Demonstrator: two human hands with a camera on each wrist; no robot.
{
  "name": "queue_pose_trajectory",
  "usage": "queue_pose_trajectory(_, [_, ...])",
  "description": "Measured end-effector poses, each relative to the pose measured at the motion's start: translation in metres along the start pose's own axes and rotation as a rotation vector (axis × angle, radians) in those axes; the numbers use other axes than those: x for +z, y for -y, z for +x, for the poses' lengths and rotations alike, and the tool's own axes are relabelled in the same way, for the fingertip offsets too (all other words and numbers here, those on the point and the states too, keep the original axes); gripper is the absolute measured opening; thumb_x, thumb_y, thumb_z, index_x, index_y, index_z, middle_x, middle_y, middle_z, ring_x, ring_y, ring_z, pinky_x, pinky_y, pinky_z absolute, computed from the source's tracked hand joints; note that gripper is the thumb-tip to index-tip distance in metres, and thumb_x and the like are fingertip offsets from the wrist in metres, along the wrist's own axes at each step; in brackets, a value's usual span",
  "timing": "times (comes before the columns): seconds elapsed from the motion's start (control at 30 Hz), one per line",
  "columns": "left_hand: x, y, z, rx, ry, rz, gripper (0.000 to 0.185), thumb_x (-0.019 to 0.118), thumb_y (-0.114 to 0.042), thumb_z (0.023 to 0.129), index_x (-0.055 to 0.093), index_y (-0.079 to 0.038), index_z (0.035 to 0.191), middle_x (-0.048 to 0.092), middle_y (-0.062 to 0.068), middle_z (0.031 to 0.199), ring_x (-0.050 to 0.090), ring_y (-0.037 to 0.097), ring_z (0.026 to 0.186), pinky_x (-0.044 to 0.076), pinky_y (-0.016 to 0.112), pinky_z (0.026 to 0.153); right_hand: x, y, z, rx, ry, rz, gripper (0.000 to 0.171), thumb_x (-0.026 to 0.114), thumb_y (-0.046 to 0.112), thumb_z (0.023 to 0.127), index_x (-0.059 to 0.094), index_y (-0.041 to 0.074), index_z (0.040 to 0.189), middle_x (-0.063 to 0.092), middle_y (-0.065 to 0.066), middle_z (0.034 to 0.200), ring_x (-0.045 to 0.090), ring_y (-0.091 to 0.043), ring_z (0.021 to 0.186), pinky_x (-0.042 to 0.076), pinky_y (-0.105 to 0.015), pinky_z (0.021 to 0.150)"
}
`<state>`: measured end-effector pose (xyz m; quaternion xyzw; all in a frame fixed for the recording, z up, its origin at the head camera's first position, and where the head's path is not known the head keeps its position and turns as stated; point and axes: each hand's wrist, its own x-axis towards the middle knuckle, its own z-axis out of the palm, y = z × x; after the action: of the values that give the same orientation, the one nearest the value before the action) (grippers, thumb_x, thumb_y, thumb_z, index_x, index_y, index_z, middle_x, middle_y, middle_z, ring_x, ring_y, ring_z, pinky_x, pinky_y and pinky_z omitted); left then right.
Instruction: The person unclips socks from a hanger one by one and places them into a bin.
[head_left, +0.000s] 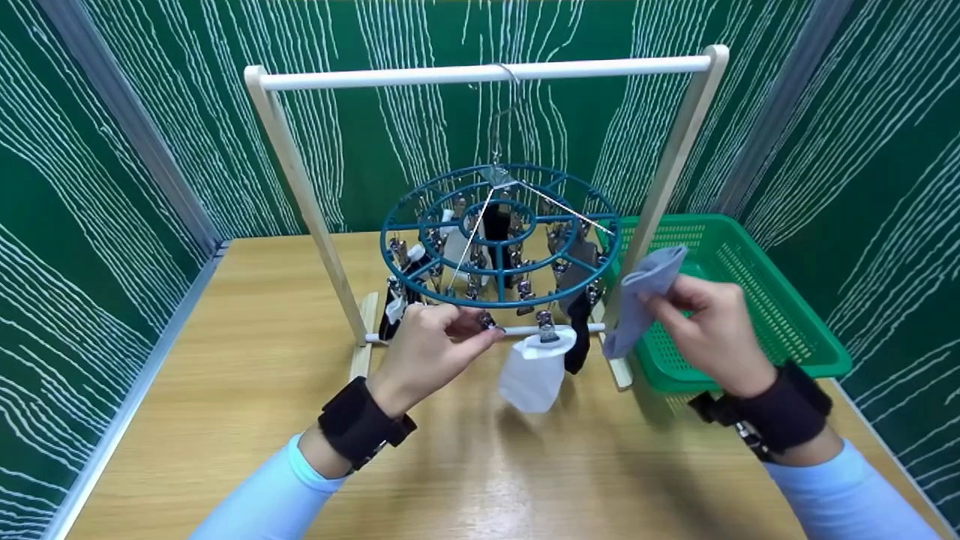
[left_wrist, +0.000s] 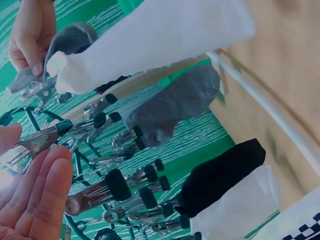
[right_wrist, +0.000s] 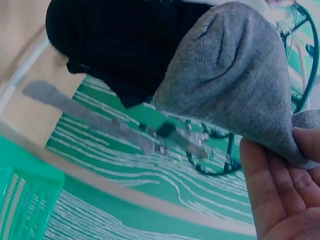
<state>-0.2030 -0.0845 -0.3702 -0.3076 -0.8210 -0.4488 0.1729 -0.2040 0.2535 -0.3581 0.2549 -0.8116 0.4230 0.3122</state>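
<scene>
At the front rim of a round blue-green clip hanger, my left hand pinches a metal clip between thumb and fingers. My right hand, to the right of the hanger, holds a grey sock by its edge; the sock looks partly folded. Between the hands a white sock hangs from a clip on the rim. Behind it are a hanging black sock and another grey sock. The left hand's far fingers are partly hidden in the head view.
The hanger hooks over the white bar of a wooden stand. More black and white socks hang at its left and back. A green basket stands at the right on the wooden table. Green walls enclose the space.
</scene>
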Motion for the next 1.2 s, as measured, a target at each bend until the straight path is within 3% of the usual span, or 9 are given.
queue_pose_trajectory(0.17, [0.001, 0.000, 0.000, 0.001, -0.010, -0.004, 0.015, 0.086, -0.007, 0.092, 0.080, 0.005, 0.098, 0.083, 0.015, 0.092, 0.082, 0.022, 0.078, 0.068, 0.031, 0.075, -0.016, -0.003, 0.011, 0.032, -0.043, -0.052, 0.012, 0.073, -0.018, 0.093, 0.079, -0.011, 0.100, 0.080, -0.028, 0.091, 0.068, 0.018, 0.083, 0.055, -0.004, 0.074])
queue_pose_trajectory(0.37, [0.002, -0.001, 0.000, -0.008, -0.007, -0.013, 0.014, 0.085, -0.007, 0.094, 0.080, 0.005, 0.097, 0.083, 0.015, 0.091, 0.082, 0.024, 0.078, 0.068, 0.035, 0.075, -0.034, -0.013, 0.025, 0.053, -0.071, -0.114, 0.009, 0.072, -0.014, 0.096, 0.080, -0.011, 0.100, 0.079, -0.029, 0.089, 0.064, 0.018, 0.073, 0.048, -0.002, 0.064])
queue_pose_trajectory(0.5, [0.002, -0.003, 0.000, -0.001, -0.002, -0.010, 0.014, 0.086, -0.007, 0.093, 0.080, 0.005, 0.097, 0.083, 0.015, 0.091, 0.082, 0.023, 0.077, 0.068, 0.033, 0.074, -0.046, -0.025, 0.033, 0.104, -0.073, -0.172, 0.009, 0.073, -0.008, 0.097, 0.081, -0.008, 0.092, 0.078, -0.002, 0.077, 0.054, 0.013, 0.061, 0.039, -0.005, 0.053])
queue_pose_trajectory(0.6, [0.002, -0.003, 0.000, 0.005, -0.001, -0.001, 0.014, 0.086, -0.008, 0.093, 0.080, 0.005, 0.097, 0.083, 0.015, 0.091, 0.082, 0.023, 0.077, 0.068, 0.031, 0.074, -0.054, -0.036, 0.038, 0.144, -0.052, -0.233, 0.016, 0.073, -0.003, 0.098, 0.078, -0.005, 0.082, 0.066, 0.012, 0.067, 0.043, 0.006, 0.053, 0.030, -0.014, 0.046])
queue_pose_trajectory(0.77, [0.002, -0.003, -0.001, 0.013, 0.001, 0.001, 0.013, 0.086, -0.007, 0.093, 0.080, 0.004, 0.097, 0.083, 0.015, 0.090, 0.082, 0.024, 0.077, 0.068, 0.033, 0.074, -0.061, -0.054, 0.044, 0.209, 0.019, -0.318, 0.022, 0.069, 0.000, 0.100, 0.072, -0.003, 0.079, 0.068, -0.009, 0.067, 0.041, 0.002, 0.054, 0.028, -0.018, 0.046])
queue_pose_trajectory(0.93, [0.002, -0.003, 0.000, 0.034, 0.006, 0.002, 0.013, 0.085, -0.007, 0.093, 0.080, 0.004, 0.097, 0.083, 0.015, 0.091, 0.082, 0.025, 0.078, 0.068, 0.035, 0.075, -0.065, -0.070, 0.052, 0.268, 0.135, -0.403, 0.024, 0.061, -0.001, 0.103, 0.062, -0.001, 0.078, 0.063, -0.015, 0.070, 0.046, -0.012, 0.058, 0.031, -0.020, 0.048])
queue_pose_trajectory(1.07, [0.002, -0.003, 0.000, 0.045, 0.013, 0.005, 0.013, 0.085, -0.007, 0.093, 0.081, 0.004, 0.098, 0.084, 0.014, 0.093, 0.083, 0.024, 0.080, 0.068, 0.033, 0.076, -0.064, -0.083, 0.061, 0.313, 0.243, -0.441, 0.018, 0.057, -0.001, 0.104, 0.068, -0.009, 0.092, 0.069, -0.027, 0.083, 0.057, -0.029, 0.069, 0.038, -0.020, 0.052])
queue_pose_trajectory(1.2, [0.001, -0.003, 0.000, 0.046, 0.025, 0.003, 0.014, 0.085, -0.007, 0.094, 0.080, 0.005, 0.100, 0.084, 0.015, 0.094, 0.083, 0.024, 0.081, 0.068, 0.033, 0.076, -0.059, -0.098, 0.068, 0.343, 0.330, -0.463, 0.019, 0.057, 0.000, 0.105, 0.071, -0.012, 0.102, 0.070, -0.030, 0.088, 0.060, -0.034, 0.074, 0.042, -0.028, 0.055])
